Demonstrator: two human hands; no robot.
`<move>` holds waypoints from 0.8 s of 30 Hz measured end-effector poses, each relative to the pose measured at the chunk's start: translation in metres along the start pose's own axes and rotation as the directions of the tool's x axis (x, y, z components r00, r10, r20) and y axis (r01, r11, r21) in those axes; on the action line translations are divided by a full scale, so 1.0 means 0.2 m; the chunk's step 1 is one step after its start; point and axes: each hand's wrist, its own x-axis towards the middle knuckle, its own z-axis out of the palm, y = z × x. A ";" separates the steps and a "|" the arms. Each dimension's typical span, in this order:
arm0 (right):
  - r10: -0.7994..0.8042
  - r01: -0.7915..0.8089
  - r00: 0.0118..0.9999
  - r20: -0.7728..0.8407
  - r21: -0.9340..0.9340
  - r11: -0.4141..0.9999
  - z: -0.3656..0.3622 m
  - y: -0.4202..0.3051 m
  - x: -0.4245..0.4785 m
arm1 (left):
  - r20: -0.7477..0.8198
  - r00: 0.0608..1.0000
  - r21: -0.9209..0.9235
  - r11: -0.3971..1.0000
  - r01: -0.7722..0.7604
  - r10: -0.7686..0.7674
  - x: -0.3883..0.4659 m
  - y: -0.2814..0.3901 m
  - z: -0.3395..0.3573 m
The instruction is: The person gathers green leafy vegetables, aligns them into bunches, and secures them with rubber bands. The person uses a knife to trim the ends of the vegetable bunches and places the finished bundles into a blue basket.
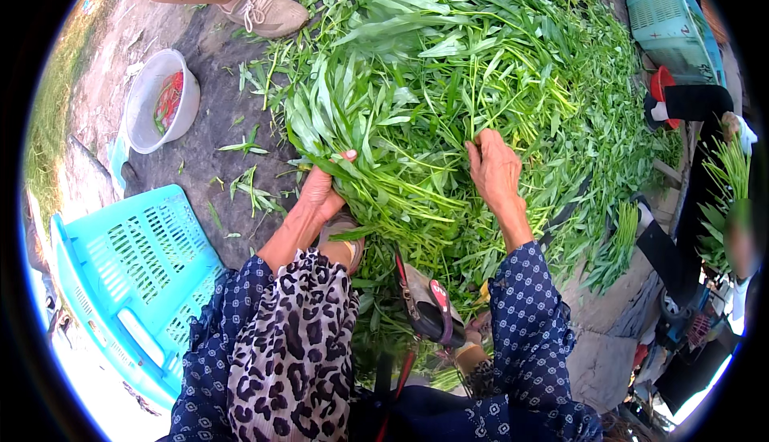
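Note:
A large heap of leafy green stems, which look like water spinach (pixel 420 75), spreads before me. My left hand (pixel 327 186) grips a bunch of these stems (pixel 396 183), its leaves fanning to the upper left and its cut ends pointing right. To the right of the bunch, my right hand (pixel 495 165) pinches a thin upright stem (pixel 473 102) between thumb and fingers over the heap. Both hands are bare below patterned dark blue sleeves.
A turquoise plastic basket (pixel 144 261) stands at the lower left, below a white plastic tub (pixel 192 96) with red bands in it. Another person's shoe (pixel 264 12) is at the top. At the right, a person holds a bundle (pixel 730 171) beside another turquoise crate (pixel 673 27).

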 end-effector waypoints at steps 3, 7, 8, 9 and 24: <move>-0.102 0.125 0.977 0.187 -0.117 0.985 -0.04 0.05 -0.29 | 0.000 1.000 -0.031 0.999 -0.006 0.006 0.01 -0.01 0.01; -0.117 0.175 0.952 0.284 -0.187 0.967 -0.06 0.07 -0.42 | -0.004 1.000 0.015 0.999 -0.029 0.029 0.03 -0.02 -0.03; -0.107 0.139 0.977 0.186 -0.168 0.976 -0.06 0.07 -0.39 | -0.004 1.000 0.019 1.000 -0.022 0.023 0.04 -0.01 -0.04; -0.092 0.104 0.992 0.088 -0.144 0.984 -0.07 0.06 -0.33 | -0.003 1.000 0.007 1.000 -0.019 0.019 0.03 -0.01 -0.04; 0.043 -0.130 0.905 0.422 0.178 0.975 0.03 -0.13 0.10 | 0.065 0.997 0.060 0.997 -0.043 0.039 -0.06 0.03 -0.09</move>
